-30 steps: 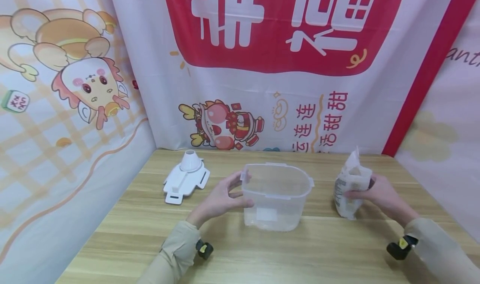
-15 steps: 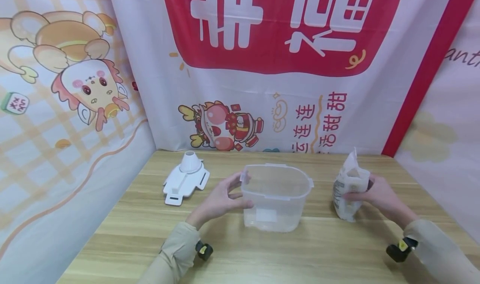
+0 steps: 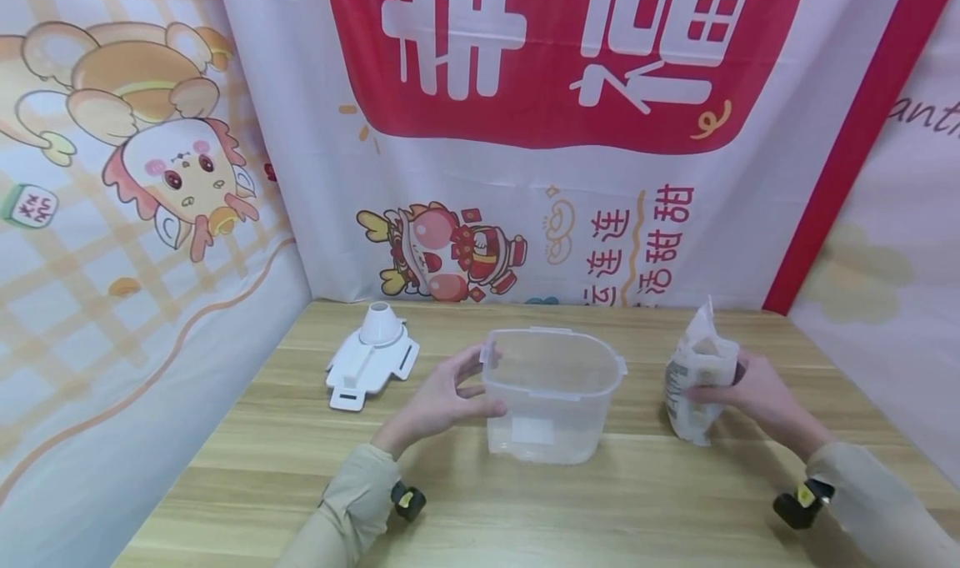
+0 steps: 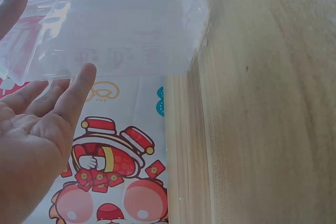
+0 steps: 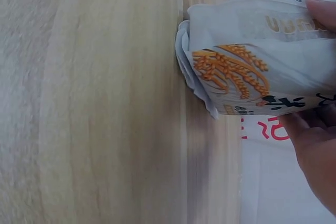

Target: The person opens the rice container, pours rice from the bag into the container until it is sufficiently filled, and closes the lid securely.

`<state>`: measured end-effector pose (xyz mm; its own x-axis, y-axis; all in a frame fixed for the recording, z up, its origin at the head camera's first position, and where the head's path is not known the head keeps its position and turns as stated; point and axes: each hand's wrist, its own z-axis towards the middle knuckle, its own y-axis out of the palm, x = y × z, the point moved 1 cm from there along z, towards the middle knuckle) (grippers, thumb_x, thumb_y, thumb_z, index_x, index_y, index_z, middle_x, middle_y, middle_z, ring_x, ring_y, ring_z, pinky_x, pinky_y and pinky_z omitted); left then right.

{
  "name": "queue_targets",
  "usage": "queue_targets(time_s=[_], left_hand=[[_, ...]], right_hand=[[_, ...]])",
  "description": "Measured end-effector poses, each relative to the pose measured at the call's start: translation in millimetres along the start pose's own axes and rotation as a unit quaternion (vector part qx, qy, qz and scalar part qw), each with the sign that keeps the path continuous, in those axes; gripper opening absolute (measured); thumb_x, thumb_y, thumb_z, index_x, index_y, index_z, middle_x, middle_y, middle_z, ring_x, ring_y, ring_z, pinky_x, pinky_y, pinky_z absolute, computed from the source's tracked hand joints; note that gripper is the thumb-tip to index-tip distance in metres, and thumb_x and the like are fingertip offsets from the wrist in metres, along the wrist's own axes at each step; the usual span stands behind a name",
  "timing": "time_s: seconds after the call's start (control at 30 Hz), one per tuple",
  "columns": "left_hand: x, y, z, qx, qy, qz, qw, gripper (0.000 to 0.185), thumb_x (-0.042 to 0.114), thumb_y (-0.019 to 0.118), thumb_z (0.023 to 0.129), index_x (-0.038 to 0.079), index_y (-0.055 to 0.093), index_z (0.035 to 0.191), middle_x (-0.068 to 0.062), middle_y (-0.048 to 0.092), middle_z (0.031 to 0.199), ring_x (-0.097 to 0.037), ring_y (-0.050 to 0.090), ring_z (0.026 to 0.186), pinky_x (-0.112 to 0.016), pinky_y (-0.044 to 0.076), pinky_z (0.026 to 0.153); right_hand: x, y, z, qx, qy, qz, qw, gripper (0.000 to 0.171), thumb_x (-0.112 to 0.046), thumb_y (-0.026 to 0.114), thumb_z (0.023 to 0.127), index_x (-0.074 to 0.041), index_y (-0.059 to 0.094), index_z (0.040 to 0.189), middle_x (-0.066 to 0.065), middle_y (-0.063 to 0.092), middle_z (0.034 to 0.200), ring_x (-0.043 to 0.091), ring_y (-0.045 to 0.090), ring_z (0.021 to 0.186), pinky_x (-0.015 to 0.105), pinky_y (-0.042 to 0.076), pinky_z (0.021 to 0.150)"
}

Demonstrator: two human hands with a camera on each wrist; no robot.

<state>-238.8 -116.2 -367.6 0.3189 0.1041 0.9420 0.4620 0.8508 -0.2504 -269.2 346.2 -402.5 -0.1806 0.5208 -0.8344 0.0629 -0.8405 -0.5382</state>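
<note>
Plainly, the bag (image 3: 701, 369) is to the right of the tub (image 3: 562, 409), well apart, its long axis near upright; the right hand (image 3: 759, 394) grips it, fingers curled round its right side; the left hand (image 3: 441, 397), nearer the tub, has fingers spread loosely about its left end. The tub stands on the bench (image 3: 525, 518); whether the bag touches it, I cannot tell.

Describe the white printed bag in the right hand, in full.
The creased white bag of film-like material has printed orange-gold grain ears, pale gold lettering and dark characters. Its top rises to a crumpled peak; its lower end looks folded. The bare right hand's grip holds it roughly upright, on or just above the right side of the wooden table; which is unclear.
</note>
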Motion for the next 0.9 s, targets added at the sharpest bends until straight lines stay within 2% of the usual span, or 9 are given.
queue_targets(time_s=[0.27,0.53,0.9], left_hand=[[-0.4,-0.2,-0.1,-0.002,0.000,-0.001,1.0000,0.089,0.009,0.081,0.082,0.004,0.029,0.153,-0.021,0.038,0.150,-0.035,0.030,0.141,-0.055,0.037,0.106],[-2.1,0.2,0.3,-0.003,0.005,-0.003,1.0000,0.088,0.010,0.081,0.082,0.003,0.029,0.153,-0.021,0.039,0.150,-0.036,0.030,0.140,-0.052,0.038,0.106],[-1.6,1.1,-0.8,0.010,0.000,-0.006,0.9999,0.083,0.008,0.081,0.081,0.011,0.036,0.151,-0.008,0.047,0.146,-0.033,0.033,0.139,-0.046,0.040,0.106]], right_hand=[[4.4,1.0,-1.0,0.000,-0.001,0.006,1.000,0.068,-0.023,0.085,0.078,-0.002,0.051,0.133,0.017,0.062,0.124,0.016,0.061,0.104,0.034,0.050,0.087],[7.8,2.7,-0.1,0.009,-0.009,0.024,1.000,0.064,-0.018,0.085,0.078,-0.001,0.052,0.130,0.014,0.065,0.119,0.015,0.063,0.101,0.032,0.052,0.084],[2.7,3.3,-1.1,0.003,-0.004,0.015,1.000,0.066,-0.020,0.085,0.079,-0.001,0.052,0.133,0.015,0.063,0.123,0.015,0.062,0.103,0.033,0.050,0.087]])
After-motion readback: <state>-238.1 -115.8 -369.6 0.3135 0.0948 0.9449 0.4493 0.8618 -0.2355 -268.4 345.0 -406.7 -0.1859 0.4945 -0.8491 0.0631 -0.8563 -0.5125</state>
